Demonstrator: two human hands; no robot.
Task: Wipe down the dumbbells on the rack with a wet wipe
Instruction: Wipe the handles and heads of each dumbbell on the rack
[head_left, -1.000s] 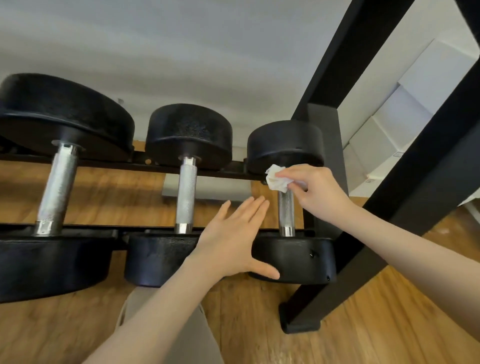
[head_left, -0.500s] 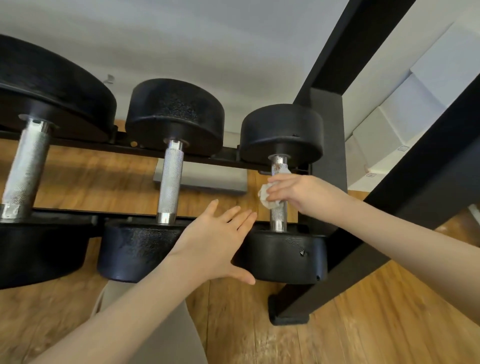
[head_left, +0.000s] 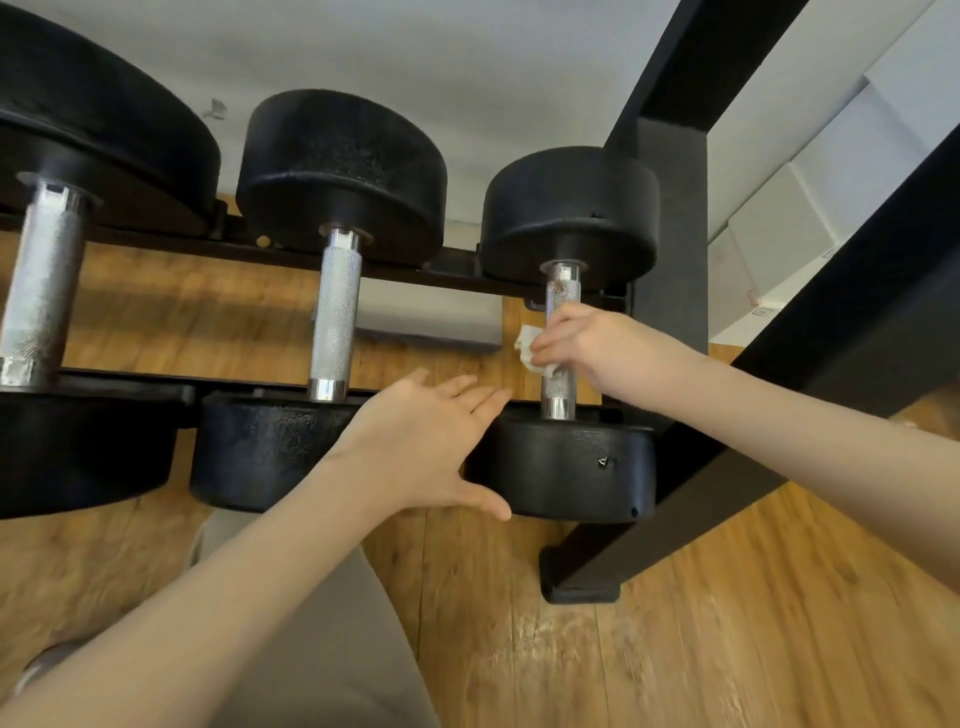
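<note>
While the right hand (head_left: 587, 345) is curled around the knurled steel handle of the smallest dumbbell (head_left: 563, 332), it presses a crumpled white wet wipe (head_left: 530, 351) against that handle. The fingers are closed over the wipe, and a part of the wipe sticks out on the side of the left hand. The grip sits about at the middle of the handle; bare metal shows above the hand and also below it, down to the near black head.

The left hand (head_left: 431, 449) is open and flat, with the fingers stretched and close together and the thumb spread to the side. It holds nothing. It lies over the gap between the near heads of the smallest dumbbell and the middle dumbbell (head_left: 337, 312), and its fingertips point toward the right hand and stop just below and beside the wipe. I cannot tell if the palm really touches the heads or only hovers in front of them.

Beyond the left hand, further from the right one, stands the largest dumbbell (head_left: 44, 280). All three rest across the two black rails of the rack (head_left: 670, 286), whose upright post is just behind the right hand. Under both forearms is a wooden floor (head_left: 701, 649).
</note>
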